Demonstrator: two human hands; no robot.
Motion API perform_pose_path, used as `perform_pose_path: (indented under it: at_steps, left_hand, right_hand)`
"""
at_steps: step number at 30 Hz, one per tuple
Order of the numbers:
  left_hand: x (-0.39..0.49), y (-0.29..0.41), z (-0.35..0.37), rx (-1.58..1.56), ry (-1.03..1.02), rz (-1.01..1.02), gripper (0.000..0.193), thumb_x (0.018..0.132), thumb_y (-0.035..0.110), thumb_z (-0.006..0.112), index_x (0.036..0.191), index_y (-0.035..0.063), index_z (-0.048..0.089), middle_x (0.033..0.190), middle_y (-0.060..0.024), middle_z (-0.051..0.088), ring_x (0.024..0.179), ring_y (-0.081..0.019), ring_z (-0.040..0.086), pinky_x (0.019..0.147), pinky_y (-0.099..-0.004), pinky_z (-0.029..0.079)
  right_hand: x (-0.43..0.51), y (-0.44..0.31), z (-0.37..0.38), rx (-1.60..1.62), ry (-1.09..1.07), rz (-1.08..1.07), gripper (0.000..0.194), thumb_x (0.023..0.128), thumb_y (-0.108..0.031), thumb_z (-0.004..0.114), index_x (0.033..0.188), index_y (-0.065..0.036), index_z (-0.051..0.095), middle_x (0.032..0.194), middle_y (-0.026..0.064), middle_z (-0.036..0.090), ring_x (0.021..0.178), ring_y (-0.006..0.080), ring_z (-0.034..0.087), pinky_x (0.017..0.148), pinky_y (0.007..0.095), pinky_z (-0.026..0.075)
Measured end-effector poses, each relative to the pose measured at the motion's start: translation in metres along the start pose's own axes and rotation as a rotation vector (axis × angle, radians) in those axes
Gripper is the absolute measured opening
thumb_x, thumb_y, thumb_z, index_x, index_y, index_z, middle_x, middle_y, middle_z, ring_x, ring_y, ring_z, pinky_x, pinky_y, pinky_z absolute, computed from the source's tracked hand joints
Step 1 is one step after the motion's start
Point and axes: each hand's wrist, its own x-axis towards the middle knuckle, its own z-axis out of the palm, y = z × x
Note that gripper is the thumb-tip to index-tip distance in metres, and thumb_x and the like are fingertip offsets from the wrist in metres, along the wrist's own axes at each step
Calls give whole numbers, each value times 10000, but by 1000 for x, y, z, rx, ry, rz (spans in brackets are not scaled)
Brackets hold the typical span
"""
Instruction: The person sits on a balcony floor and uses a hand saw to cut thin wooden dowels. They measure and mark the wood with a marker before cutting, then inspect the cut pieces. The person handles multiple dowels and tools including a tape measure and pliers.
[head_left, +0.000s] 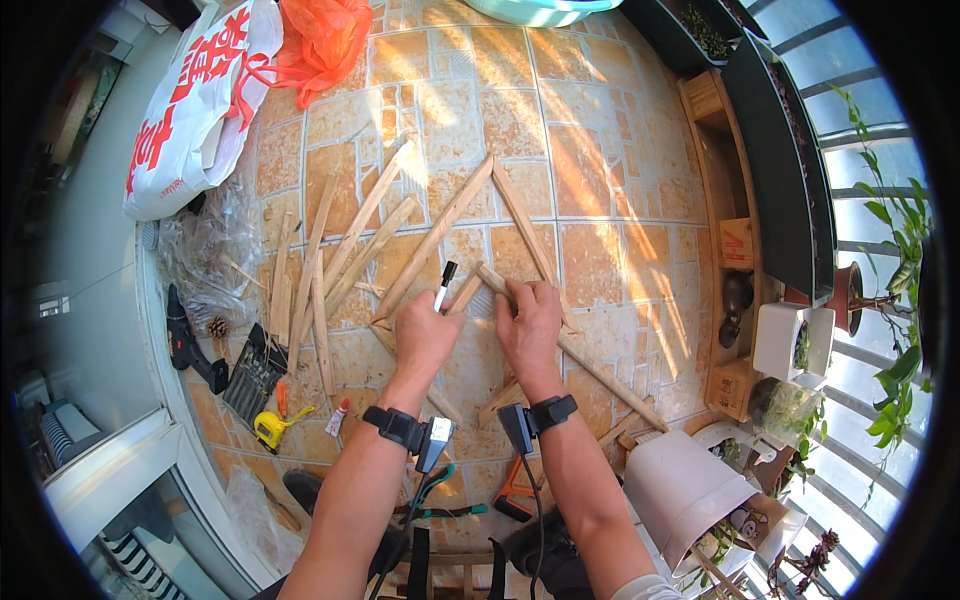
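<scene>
My left hand holds a black-capped white marker and touches a short wooden strip. With its fingers closed on another short wooden strip, my right hand is just to the right. The upper ends of the two short strips meet at an angle between my hands. Beyond them, two longer wooden strips form a peak on the tiled floor. Further strips extend below both sides, partly hidden by my hands and wrists.
Loose wooden strips lie at the left, near a cordless drill, a bit set, a yellow tape measure and a glue tube. Pliers and an orange-framed saw lie near my feet. Planters line the right side.
</scene>
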Motion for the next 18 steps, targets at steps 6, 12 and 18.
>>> perform_pose_path:
  at_steps: [6, 12, 18]
  left_hand:
    - [0, -1, 0, -31, 8, 3, 234, 731, 164, 793, 860, -3, 692, 776, -213, 708, 764, -392, 711, 684, -433, 545]
    - [0, 0, 0, -36, 3, -18, 245, 726, 169, 796, 866, -5, 695, 775, -214, 708, 757, -389, 712, 685, -431, 546]
    - [0, -1, 0, -36, -6, -18, 254, 726, 172, 800, 882, 0, 697, 783, -210, 709, 768, -385, 713, 694, -426, 548]
  right_hand:
    - [1, 0, 1, 3, 0, -6, 224, 797, -40, 760, 1015, -46, 712, 927, 146, 605, 883, 352, 593, 766, 453, 492]
    - [3, -1, 2, 8, -13, 3, 222, 802, -38, 760, 1017, -45, 707, 930, 142, 602, 883, 352, 592, 766, 450, 493]
    - [1, 0, 2, 9, -16, 1, 231, 799, -40, 764, 1021, -42, 702, 931, 140, 604, 887, 352, 592, 773, 452, 493]
